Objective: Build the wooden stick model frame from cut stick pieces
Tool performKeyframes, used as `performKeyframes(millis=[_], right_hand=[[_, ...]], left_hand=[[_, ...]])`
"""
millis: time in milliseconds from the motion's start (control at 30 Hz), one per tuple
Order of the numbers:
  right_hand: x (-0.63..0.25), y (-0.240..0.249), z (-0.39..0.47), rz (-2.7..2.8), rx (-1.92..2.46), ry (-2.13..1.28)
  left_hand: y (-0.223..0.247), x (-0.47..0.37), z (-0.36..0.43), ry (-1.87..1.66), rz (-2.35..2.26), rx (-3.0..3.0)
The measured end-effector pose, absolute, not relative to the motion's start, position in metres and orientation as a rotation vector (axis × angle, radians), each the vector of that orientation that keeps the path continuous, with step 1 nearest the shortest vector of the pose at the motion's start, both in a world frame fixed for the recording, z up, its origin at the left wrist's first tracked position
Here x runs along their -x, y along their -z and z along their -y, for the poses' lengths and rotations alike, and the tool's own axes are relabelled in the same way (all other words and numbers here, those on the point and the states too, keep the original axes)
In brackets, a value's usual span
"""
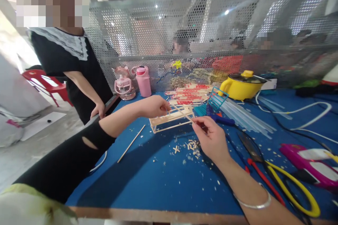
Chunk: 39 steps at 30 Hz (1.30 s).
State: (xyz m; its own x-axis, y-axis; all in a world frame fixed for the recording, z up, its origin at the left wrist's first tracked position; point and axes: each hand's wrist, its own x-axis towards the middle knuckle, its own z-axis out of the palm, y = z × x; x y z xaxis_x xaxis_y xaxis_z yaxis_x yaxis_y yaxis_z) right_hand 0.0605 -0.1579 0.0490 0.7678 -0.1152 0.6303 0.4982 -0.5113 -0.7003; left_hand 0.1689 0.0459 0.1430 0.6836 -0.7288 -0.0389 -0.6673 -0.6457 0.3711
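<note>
A small rectangular frame of pale wooden sticks stands on the blue table. Over its back left part, my left hand is closed, its fingertips at the far end of a thin wooden stick. The near end of that stick is pinched between the thumb and fingers of my right hand, at the frame's right end. A loose stick lies left of the frame. In front of the frame lie small cut stick pieces and a little crossed piece.
Behind the frame are packaged sticks, pink bottles and a yellow pot. Glue sticks, scissors and a magenta tool lie right. A person stands at the left; mesh rises behind.
</note>
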Motion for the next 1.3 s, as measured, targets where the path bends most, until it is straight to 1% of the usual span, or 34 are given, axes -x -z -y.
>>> performKeyframes(millis=[100, 233, 367, 500, 633, 767, 1033, 1300], right_hand=[[-0.06, -0.05, 0.16, 0.239, 1.965, 0.829], [-0.061, -0.051, 0.162, 0.198, 1.976, 0.854], [-0.064, -0.05, 0.163, 0.164, 1.991, 0.847], [-0.07, -0.044, 0.166, 0.093, 2.035, 0.811], [-0.077, -0.035, 0.165, 0.1, 2.118, 0.72], [-0.082, -0.026, 0.163, 0.15, 2.225, 0.61], [-0.084, -0.024, 0.161, 0.16, 2.351, 0.546], [-0.083, -0.023, 0.16, 0.142, 2.31, 0.556]], left_hand=[[-0.124, -0.17, -0.043, 0.162, 1.131, -2.606], [-0.098, -0.169, -0.045, 0.227, 1.118, -2.597], [-0.098, -0.167, -0.06, 0.269, 1.044, -2.589], [-0.099, -0.158, -0.083, 0.113, 0.882, -2.531], [-0.072, -0.144, -0.089, -0.05, 1.017, -2.49], [-0.049, -0.141, -0.079, -0.173, 1.008, -2.481], [-0.046, -0.145, -0.078, -0.176, 1.078, -2.415], [-0.042, -0.143, -0.08, -0.151, 1.0, -2.315]])
